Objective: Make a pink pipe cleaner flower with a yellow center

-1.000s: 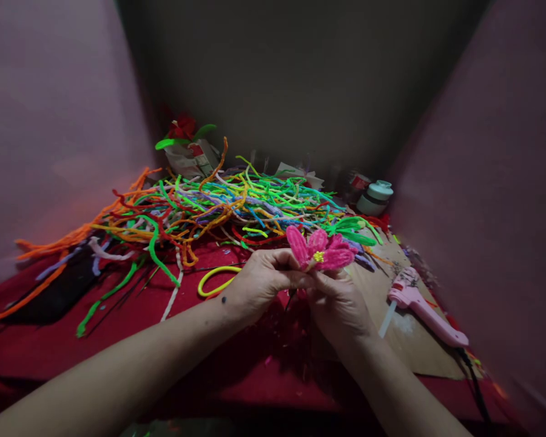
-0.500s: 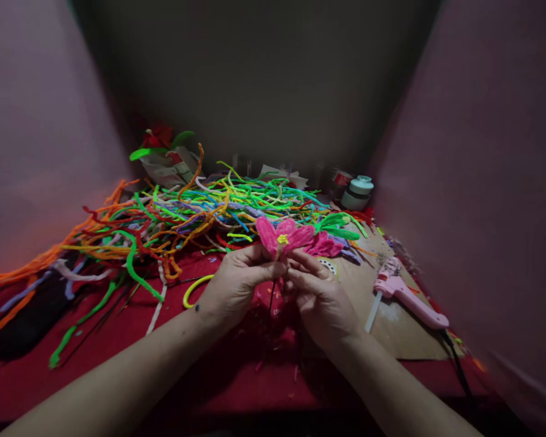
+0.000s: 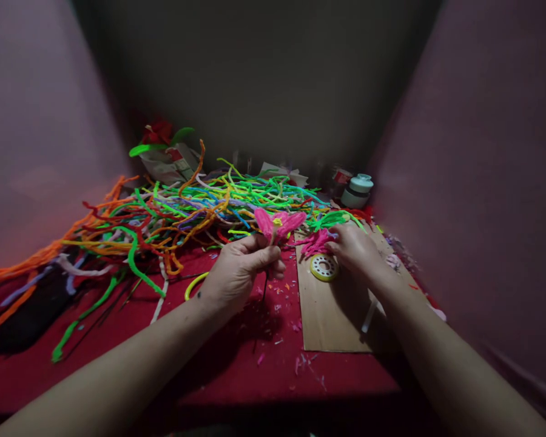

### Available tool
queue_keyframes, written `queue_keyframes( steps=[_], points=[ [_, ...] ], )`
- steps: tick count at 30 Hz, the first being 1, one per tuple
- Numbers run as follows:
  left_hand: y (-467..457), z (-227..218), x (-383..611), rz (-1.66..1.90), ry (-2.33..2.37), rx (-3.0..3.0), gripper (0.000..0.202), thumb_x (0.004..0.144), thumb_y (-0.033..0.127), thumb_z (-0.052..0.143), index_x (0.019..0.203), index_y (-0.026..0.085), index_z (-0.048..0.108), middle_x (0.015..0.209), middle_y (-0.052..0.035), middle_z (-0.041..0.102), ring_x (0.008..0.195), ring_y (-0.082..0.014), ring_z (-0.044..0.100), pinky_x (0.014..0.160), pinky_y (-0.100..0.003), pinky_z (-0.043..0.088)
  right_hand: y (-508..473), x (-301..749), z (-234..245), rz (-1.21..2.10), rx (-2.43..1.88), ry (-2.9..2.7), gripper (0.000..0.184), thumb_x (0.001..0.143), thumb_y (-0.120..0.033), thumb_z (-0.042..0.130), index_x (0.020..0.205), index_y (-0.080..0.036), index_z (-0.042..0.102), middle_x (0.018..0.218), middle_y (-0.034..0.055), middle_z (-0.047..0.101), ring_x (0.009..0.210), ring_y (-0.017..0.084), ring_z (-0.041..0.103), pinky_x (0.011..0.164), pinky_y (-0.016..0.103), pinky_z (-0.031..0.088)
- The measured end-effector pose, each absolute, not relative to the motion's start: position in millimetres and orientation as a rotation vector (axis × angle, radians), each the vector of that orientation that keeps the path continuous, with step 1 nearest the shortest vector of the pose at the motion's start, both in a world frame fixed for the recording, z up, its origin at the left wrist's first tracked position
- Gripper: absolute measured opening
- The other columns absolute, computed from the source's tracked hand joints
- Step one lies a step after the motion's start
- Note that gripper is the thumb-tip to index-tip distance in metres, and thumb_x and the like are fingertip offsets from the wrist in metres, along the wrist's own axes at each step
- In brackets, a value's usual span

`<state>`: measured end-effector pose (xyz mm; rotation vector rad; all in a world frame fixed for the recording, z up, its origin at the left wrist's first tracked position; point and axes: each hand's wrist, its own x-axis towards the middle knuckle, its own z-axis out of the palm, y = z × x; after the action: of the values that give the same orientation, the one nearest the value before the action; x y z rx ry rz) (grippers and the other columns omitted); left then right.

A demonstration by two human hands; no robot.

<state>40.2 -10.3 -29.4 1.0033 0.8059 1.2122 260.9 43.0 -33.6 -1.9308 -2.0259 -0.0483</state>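
Observation:
My left hand (image 3: 243,267) pinches the base of a pink pipe-cleaner flower (image 3: 267,222) with a yellow centre, and its dark wire stem points down below the fingers. To the right, my right hand (image 3: 357,249) has its fingers closed at a small pile of loose pink pipe-cleaner petals (image 3: 316,241). Its fingertips are partly hidden, but they grip the pile's right end. Just below lies a yellow tape roll (image 3: 324,267) with a white, holed core. Green pipe-cleaner leaves (image 3: 330,220) rest behind the petals.
A large heap of coloured pipe cleaners (image 3: 209,206) spreads across the back and left. Cardboard (image 3: 332,321) lies on the red cloth (image 3: 227,376), under my right arm, which mostly covers the pink glue gun (image 3: 438,314). A pale jar (image 3: 357,190) stands behind.
My right hand has left the flower and moved right to the loose pink petals, uncovering the tape roll. My left hand keeps the flower, shifted slightly left.

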Motion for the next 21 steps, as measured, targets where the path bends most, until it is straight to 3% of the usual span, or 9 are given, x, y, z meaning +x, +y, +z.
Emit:
queue_keyframes(
  steps=[6,14,18,21],
  points=[
    [-8.4,-32.8,37.6,1.164,0.794,1.008,0.012,0.070,0.023,0.068,0.073,0.013,0.062,0.058,-0.0012,0.063,0.052,-0.0095,0.056,0.055,-0.021,0.046,37.6,261.5,-35.9,-0.063,-1.906,-1.961,0.021,0.073,-0.016,0.053,0.080,-0.022,0.072,0.080,0.0080,0.070,0.076,0.022,0.062,0.065,0.030,0.041],
    [-6.2,-38.2,43.5,1.157,0.675,0.816,0.016,0.065,0.021,0.073,0.075,0.013,0.064,0.073,-0.0025,0.067,0.065,-0.0103,0.062,0.064,-0.021,0.046,10.3,257.1,-31.3,0.909,-1.056,-1.149,0.014,0.063,-0.015,0.067,0.076,-0.020,0.071,0.064,0.0000,0.067,0.055,0.013,0.059,0.056,0.028,0.047],
    [-14.5,-40.0,48.0,1.003,0.584,0.794,0.024,0.063,0.025,0.075,0.082,0.014,0.065,0.085,-0.0061,0.069,0.078,-0.0151,0.064,0.068,-0.023,0.047,-7.4,238.0,-27.5,1.015,-0.833,-0.951,0.016,0.061,-0.011,0.069,0.074,-0.019,0.072,0.067,-0.0001,0.068,0.060,0.011,0.061,0.061,0.027,0.049],
    [-21.5,-39.3,50.7,0.899,0.548,0.816,0.028,0.061,0.028,0.077,0.082,0.013,0.066,0.083,-0.0078,0.068,0.077,-0.0177,0.064,0.068,-0.027,0.048,-15.8,225.7,-28.3,1.069,-0.797,-0.896,0.016,0.059,-0.009,0.069,0.070,-0.020,0.072,0.067,0.0003,0.069,0.062,0.012,0.061,0.063,0.027,0.049]
  ],
)
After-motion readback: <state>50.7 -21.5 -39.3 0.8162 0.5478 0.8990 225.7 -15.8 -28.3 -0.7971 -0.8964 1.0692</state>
